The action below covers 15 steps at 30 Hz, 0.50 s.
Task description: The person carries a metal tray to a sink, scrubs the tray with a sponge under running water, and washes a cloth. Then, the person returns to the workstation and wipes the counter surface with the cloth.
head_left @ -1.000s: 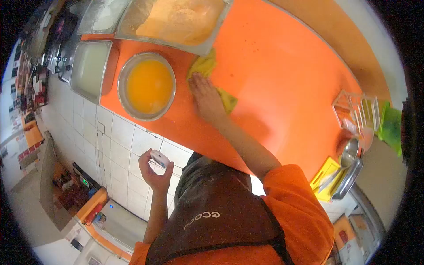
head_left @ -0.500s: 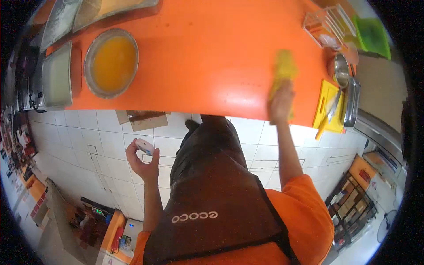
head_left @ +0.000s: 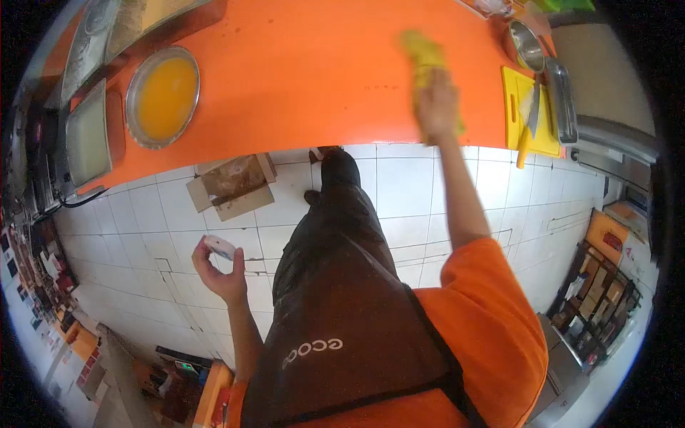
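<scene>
My right hand [head_left: 437,107] presses a yellow cloth [head_left: 421,51] onto the orange tabletop [head_left: 300,78], right of its middle; hand and cloth are blurred by motion. Off the table, over the tiled floor, my left hand [head_left: 227,279] pinches a small white, rounded object [head_left: 218,247] between thumb and fingers. Its exact kind I cannot make out. A few small wet spots or marks show on the tabletop left of the cloth. To the right of the cloth lies a yellow cutting board [head_left: 511,100] with a yellow-handled knife [head_left: 529,132] on it.
At the left stand a bowl of orange liquid [head_left: 165,100], a tub of pale contents [head_left: 87,135] and metal trays [head_left: 160,32]. A metal pot [head_left: 524,46] and a metal tray [head_left: 561,100] are at the right. An open cardboard box [head_left: 234,187] sits on the floor.
My right hand has slid the yellow cloth leftward and farther onto the tabletop. My left hand keeps hold of the white object. The whole view has shifted, showing more floor.
</scene>
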{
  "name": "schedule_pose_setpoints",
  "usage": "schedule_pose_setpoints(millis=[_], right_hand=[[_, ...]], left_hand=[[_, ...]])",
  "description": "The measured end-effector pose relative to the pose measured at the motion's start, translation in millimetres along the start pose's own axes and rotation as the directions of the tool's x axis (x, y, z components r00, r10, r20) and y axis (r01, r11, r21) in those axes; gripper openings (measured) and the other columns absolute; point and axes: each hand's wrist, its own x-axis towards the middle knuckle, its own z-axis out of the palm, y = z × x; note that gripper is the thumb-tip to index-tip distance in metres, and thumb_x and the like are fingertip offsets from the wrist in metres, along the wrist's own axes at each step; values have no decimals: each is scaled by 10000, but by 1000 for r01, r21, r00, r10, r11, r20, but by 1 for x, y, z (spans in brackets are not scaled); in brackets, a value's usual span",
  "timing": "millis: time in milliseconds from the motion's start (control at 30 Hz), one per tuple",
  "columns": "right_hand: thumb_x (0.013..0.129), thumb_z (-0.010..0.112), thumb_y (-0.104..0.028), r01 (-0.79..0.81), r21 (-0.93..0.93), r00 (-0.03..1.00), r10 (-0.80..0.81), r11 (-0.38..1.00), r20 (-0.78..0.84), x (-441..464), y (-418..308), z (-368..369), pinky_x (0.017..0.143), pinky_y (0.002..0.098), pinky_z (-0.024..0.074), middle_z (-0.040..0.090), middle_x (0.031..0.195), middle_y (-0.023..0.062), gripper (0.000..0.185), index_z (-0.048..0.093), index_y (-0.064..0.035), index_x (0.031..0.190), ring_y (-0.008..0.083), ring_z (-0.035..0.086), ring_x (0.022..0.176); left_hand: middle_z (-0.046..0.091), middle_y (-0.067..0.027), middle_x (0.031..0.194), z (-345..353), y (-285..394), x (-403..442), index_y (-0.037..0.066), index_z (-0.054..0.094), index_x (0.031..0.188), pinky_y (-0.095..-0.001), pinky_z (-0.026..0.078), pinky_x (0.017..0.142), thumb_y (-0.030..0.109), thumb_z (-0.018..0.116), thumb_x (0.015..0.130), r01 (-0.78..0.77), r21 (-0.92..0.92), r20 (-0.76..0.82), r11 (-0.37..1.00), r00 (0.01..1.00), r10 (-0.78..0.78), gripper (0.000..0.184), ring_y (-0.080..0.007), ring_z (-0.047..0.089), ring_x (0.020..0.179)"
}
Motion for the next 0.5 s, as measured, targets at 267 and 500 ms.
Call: schedule_pose_setpoints(millis=[267, 500], right_hand=[[947, 454, -313, 139, 16, 984, -140, 990, 106, -52, -68, -30, 1136, 541, 207, 328, 1506, 197, 562, 374, -56, 1441, 393, 258, 1409], [903, 547, -225, 56, 43, 998, -54, 998, -39, -28, 94, -45, 1084, 529, 280, 378, 1492, 130, 492, 481, -113, 1378, 370, 349, 1359]], left_hand=[[512, -124, 1212, 12, -17, -20, -18, 480, 1281, -390, 388, 1015, -14, 765, 691, 171, -130, -8, 977, 985, -174, 655, -245, 503, 1129], [522, -110, 1188, 28, -1, 11, -9, 488, 1268, -375, 384, 1000, 36, 771, 709, 94, -149, 92, 984, 992, -81, 628, -230, 501, 1097]])
